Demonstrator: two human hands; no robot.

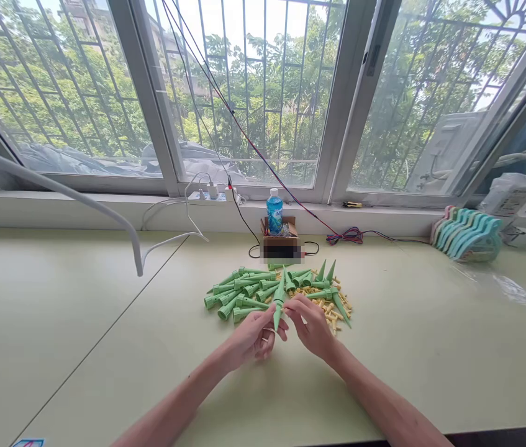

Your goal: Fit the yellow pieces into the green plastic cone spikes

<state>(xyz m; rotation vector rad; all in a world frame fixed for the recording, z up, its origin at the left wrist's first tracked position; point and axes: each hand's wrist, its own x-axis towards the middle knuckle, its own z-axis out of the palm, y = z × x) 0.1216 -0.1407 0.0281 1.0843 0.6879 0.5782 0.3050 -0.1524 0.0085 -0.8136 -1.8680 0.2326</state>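
Holding a green spike point(279, 297) clamped in the left hand point(252, 335), at the near edge of piled green cones point(251, 289) on the surface point(430, 347). Holding the right hand point(313, 324) just right of it, near yellow pegs point(332, 312); cannot tell whether clamped on anything.

A green spike point(279, 295), pointed at both ends, sits pinched in the left hand point(257, 334), the right hand point(310, 324) beside it.

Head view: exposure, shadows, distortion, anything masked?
Head view: sky blown to near white; head view: faint soft shadow on table below the left hand; head view: window posts splay outward toward the top, likely wide-angle tilt; head view: pixelated block hides part of the box.
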